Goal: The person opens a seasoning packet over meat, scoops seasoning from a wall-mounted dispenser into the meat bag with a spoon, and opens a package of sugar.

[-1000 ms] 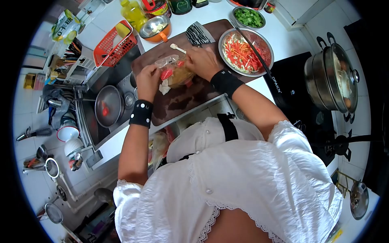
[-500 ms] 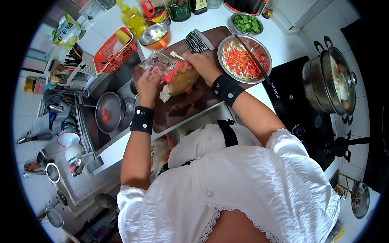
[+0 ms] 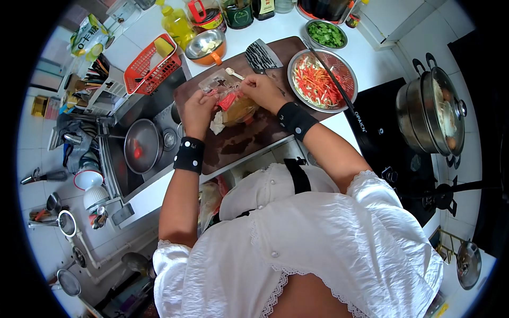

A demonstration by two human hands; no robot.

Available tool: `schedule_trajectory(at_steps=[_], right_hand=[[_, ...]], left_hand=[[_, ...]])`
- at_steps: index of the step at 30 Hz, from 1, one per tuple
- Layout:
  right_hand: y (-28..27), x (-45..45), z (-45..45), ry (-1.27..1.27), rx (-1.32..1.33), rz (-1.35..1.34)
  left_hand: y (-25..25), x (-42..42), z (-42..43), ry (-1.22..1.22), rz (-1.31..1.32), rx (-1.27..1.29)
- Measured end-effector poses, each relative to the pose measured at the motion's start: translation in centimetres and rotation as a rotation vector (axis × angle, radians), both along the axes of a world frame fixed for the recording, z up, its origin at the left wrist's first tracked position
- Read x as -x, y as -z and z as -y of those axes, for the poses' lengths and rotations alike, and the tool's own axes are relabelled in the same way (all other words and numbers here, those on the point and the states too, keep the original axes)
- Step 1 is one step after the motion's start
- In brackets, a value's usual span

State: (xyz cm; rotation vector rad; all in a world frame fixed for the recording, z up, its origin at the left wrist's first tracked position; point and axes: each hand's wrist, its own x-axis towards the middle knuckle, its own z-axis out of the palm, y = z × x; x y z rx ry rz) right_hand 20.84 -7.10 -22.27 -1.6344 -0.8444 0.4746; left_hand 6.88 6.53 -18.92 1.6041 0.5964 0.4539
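Observation:
On the brown cutting board (image 3: 233, 151) lies a clear plastic bag (image 3: 239, 112) with red print and something brown inside. My left hand (image 3: 199, 110) pinches its left edge. Closed fingers of my right hand (image 3: 262, 92) grip the bag's upper right side. A small white spoon (image 3: 230, 71) points away from my right fingertips; I cannot tell whether they touch it. A crumpled white scrap (image 3: 217, 123) sits below my left fingers. Behind the hands is a black-and-white striped piece (image 3: 263, 55), perhaps a knife blade.
A colander (image 3: 352, 87) of shredded vegetables, with chopsticks across it, stands right of the board. Beyond are a bowl of chopped greens (image 3: 325, 34) and a steamer pot (image 3: 419, 108) on the stove. Left are a sink with a pan (image 3: 150, 159) and a red basket (image 3: 143, 79).
My right hand has shifted slightly down and right over the bag, and its fingers are bent more. My left hand still pinches the bag's edge.

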Motion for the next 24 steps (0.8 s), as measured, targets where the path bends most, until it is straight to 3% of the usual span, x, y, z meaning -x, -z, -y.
schedule_trajectory(at_steps=[5, 8, 11, 13, 17, 19, 22, 24], right_hand=[[-2.2, 0.1, 1.0, 0.095, 0.097, 0.287], [-2.3, 0.8, 1.2, 0.167, 0.132, 0.69], [-1.9, 1.2, 0.9, 0.266, 0.046, 0.68], [-1.6, 1.0, 0.9, 0.165, 0.119, 0.631], [-2.3, 1.0, 0.9, 0.134, 0.123, 0.661], [-2.2, 1.2, 0.6, 0.128, 0.117, 0.469], [-2.1, 1.3, -0.1, 0.043, 0.083, 0.197], [-2.3, 2.0, -0.4, -0.02, 0.068, 0.047]], left_hand=[[1.7, 0.1, -0.9, -0.006, -0.078, -0.303], [0.2, 0.3, -0.1, -0.014, -0.072, -0.47], [-0.3, 0.5, -0.2, 0.008, -0.092, -0.629], [-0.7, 0.7, 0.2, 0.002, -0.137, -0.678], [-0.9, 0.9, 0.5, -0.01, -0.179, -0.506], [-0.1, 0.9, -0.1, -0.021, -0.111, -0.417], [-0.7, 2.0, 0.3, 0.006, -0.011, 0.023], [-1.0, 3.6, 0.3, -0.005, -0.032, 0.056]])
